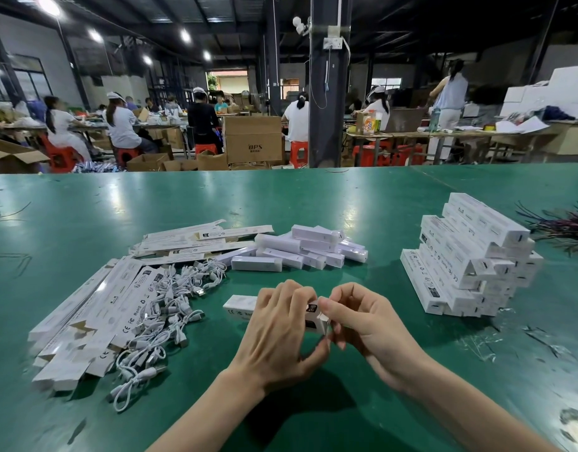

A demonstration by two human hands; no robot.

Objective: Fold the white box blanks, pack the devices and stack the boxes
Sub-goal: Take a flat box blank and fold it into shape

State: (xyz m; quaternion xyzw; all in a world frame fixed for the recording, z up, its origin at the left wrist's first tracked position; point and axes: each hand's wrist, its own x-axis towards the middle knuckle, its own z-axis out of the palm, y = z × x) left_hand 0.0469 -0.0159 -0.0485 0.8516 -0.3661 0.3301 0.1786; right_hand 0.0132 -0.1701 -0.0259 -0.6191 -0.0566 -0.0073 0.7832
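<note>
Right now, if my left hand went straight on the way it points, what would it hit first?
Most likely the pile of white devices, beyond a stretch of bare green table. Your left hand, gripping the white box, points forward and slightly right; depth is uncertain.

Green table (pixel 281 197), box blanks (pixel 85 321), cables (pixel 170 305), devices (pixel 300 247), stacked boxes (pixel 470 256)

A long white box (pixel 239 308) lies sideways, its right end flap unclosed. Flat blanks (pixel 85 321) are heaped left, devices (pixel 300 247) behind, and the finished stack (pixel 470 256) stands right.
</note>
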